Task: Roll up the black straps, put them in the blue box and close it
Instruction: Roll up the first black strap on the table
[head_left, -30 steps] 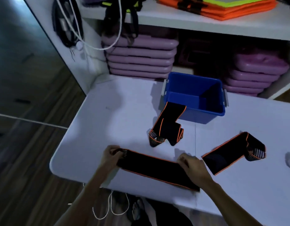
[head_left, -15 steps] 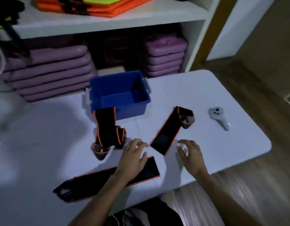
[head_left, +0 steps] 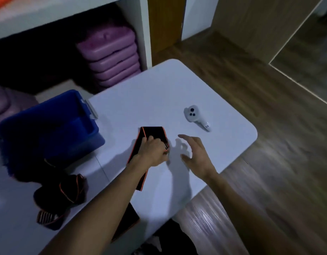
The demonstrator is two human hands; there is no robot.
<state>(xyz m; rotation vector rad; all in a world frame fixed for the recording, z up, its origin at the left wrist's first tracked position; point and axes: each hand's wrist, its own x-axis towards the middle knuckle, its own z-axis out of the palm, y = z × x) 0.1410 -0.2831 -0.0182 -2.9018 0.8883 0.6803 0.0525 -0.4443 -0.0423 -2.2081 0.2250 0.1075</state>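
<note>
A black strap with orange edging (head_left: 153,133) lies on the white table (head_left: 159,92), its far end folded over. My left hand (head_left: 153,151) rests on it and pinches the folded end. My right hand (head_left: 194,153) hovers just to the right, fingers spread, holding nothing. The open blue box (head_left: 48,126) stands at the left. A second black strap (head_left: 67,190) lies crumpled in front of the box. Part of a third strap (head_left: 127,221) shows under my left forearm at the table's near edge.
A white hand controller (head_left: 194,115) lies on the table to the right of the strap. Purple stacked cases (head_left: 111,57) fill the shelf behind. The table's rounded right corner (head_left: 251,133) drops to wooden floor.
My view swung right. My left hand left the long strap at the near edge and took hold of the strap on the right. My right hand moved alongside it.
</note>
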